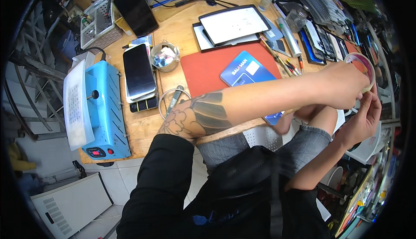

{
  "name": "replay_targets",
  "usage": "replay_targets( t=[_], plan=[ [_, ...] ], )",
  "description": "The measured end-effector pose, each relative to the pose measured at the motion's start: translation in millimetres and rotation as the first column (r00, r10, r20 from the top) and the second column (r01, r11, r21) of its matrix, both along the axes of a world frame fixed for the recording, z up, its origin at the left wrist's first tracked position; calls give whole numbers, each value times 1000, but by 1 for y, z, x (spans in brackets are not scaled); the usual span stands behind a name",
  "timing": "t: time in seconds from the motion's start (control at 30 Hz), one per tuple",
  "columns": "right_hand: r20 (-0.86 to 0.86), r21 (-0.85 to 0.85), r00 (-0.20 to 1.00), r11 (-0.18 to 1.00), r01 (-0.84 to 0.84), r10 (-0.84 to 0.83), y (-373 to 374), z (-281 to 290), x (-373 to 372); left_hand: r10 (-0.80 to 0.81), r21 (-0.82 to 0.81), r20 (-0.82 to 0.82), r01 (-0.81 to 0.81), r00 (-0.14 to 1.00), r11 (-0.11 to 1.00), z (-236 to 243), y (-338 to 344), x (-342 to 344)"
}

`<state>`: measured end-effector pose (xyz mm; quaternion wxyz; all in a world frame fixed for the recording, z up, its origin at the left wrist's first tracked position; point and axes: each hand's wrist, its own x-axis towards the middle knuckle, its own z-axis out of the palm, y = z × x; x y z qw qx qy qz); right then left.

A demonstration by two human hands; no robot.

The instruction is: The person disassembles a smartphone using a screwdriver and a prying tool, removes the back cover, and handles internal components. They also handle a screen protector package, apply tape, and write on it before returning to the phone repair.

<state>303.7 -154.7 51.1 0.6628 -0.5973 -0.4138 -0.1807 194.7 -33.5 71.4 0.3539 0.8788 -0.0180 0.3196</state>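
Note:
A ring-shaped roll of tape (371,70), pale with a pinkish inside, is at the far right, off the table's edge. My tattooed left arm reaches across the table to it. My left hand (342,85) is closed at the roll, its fingertips mostly hidden behind the knuckles. Just below, my right hand (364,116) has thumb and fingers pinched together at the roll's lower edge. A blue card-like package (238,70) lies on a red mat (195,67) beyond my left forearm.
A blue machine (106,109) stands on the table's left. Phones (139,72), a small jar (164,56) and a white basket (100,26) are beside it. Black-framed panels (234,24) sit behind the mat. Brushes (277,54) and stacked phone parts (320,44) occupy the right.

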Motion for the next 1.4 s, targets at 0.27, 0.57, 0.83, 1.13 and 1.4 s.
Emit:
replay_targets(
  t=[0.27, 0.57, 0.83, 1.13, 1.4],
  plan=[
    [-37, -47, 999, 999, -4, 3, -2, -18, 18, 20, -22, 0, -20, 1000, 1000, -22, -2, 18],
    [-132, 14, 989, 998, -66, 68, 8, -32, 40, 158, 41, 0, -158, 987, 987, -18, -6, 35],
    [-199, 42, 968, 989, -145, 151, 2, -38, 45, 209, 24, -57, -208, 976, 978, -19, -30, 35],
    [-192, -78, 828, 833, -548, 527, 11, -63, -3, 467, -244, 6, -452, 884, 858, -64, -63, -37],
    [-58, -107, 832, 826, -554, 551, -8, -59, -3, 481, -508, -116, -468, 869, 723, -69, -96, -44]
  ],
)
